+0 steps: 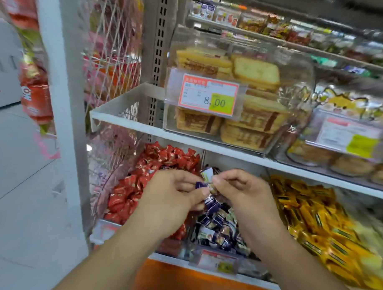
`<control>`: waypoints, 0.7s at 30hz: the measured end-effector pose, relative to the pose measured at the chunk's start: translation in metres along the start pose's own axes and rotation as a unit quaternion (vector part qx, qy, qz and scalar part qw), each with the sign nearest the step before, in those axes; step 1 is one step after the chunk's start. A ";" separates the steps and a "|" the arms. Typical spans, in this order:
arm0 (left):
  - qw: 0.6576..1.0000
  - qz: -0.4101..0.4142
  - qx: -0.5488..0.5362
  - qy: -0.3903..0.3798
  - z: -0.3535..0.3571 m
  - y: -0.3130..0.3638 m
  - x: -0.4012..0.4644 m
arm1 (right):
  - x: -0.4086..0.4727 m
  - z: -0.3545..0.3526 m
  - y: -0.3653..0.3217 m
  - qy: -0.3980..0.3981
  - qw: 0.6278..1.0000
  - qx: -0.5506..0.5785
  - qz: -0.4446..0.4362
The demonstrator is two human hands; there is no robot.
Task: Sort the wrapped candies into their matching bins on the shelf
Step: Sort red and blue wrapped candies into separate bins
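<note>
Left hand (172,189), from 7 o'clock: fingers curled, pinching dark-blue wrapped candies (206,198). Right hand (237,186), from 5 o'clock: fingers pinching white-wrapped candy (207,173). Both above middle bin (219,226) of blue candies; red candies (144,179) at 9 o'clock, yellow candies (308,214) at 3 o'clock.

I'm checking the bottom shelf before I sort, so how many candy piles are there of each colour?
Red candy pile: 1
Dark blue candy pile: 1
Yellow candy pile: 1
Total: 3 piles
</note>
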State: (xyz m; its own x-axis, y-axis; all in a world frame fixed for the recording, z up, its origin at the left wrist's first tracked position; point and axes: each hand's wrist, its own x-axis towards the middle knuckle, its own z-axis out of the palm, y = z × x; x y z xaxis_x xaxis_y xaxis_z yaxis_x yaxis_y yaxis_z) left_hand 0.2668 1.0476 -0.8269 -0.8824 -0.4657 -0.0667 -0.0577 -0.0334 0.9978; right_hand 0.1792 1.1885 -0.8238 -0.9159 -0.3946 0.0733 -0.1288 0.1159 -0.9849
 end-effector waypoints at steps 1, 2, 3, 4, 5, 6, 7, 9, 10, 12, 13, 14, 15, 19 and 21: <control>1.000 -0.006 0.004 -0.007 0.007 -0.001 -0.001 | -0.001 -0.009 0.002 0.011 1.000 0.004 0.005; 1.000 -0.012 0.009 -0.011 0.013 -0.002 -0.001 | -0.002 -0.018 0.004 0.020 1.000 0.007 0.009; 1.000 -0.014 0.022 -0.011 0.018 -0.005 0.000 | -0.001 -0.026 0.006 0.030 1.000 0.001 0.009; 0.999 -0.014 0.039 -0.008 0.021 -0.007 0.000 | 0.000 -0.035 0.008 0.039 0.999 -0.020 0.005; 0.998 -0.010 0.057 -0.001 0.024 -0.009 0.001 | 0.003 -0.043 0.011 0.045 0.997 -0.063 -0.002; 0.997 -0.003 0.071 0.010 0.026 -0.011 0.003 | 0.007 -0.053 0.014 0.046 0.991 -0.126 -0.009; 0.996 0.011 0.085 0.022 0.028 -0.013 0.005 | 0.010 -0.062 0.018 0.044 0.978 -0.203 -0.016; 0.989 0.043 0.134 0.041 0.033 -0.016 0.010 | 0.016 -0.078 0.023 0.036 0.947 -0.317 -0.022; 0.984 0.062 0.163 0.041 0.036 -0.017 0.011 | 0.018 -0.084 0.025 0.033 0.943 -0.331 -0.020; 0.972 0.093 0.217 0.010 0.044 -0.019 0.011 | 0.020 -0.090 0.026 0.025 0.947 -0.321 -0.003; 0.961 0.109 0.252 -0.012 0.048 -0.019 0.010 | 0.019 -0.091 0.025 0.022 0.948 -0.318 -0.001; 0.946 0.128 0.296 -0.029 0.051 -0.018 0.009 | 0.019 -0.092 0.026 0.021 0.946 -0.324 -0.006; 0.929 0.148 0.337 -0.041 0.054 -0.016 0.008 | 0.018 -0.093 0.026 0.020 0.942 -0.333 -0.015; 0.890 0.195 0.409 -0.056 0.048 -0.013 0.006 | 0.011 -0.090 0.025 -0.014 0.936 -0.350 -0.019; 0.879 0.203 0.429 -0.047 0.034 -0.016 0.007 | 0.007 -0.083 0.023 -0.039 0.934 -0.355 -0.020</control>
State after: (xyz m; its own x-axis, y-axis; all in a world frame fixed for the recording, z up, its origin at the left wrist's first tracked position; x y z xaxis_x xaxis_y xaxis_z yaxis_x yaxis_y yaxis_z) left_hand 0.2457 1.0749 -0.8431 -0.9441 -0.2078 0.2559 -0.0237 0.8170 0.5761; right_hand 0.1378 1.2643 -0.8329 -0.8781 -0.4735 0.0693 -0.4075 0.6638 -0.6271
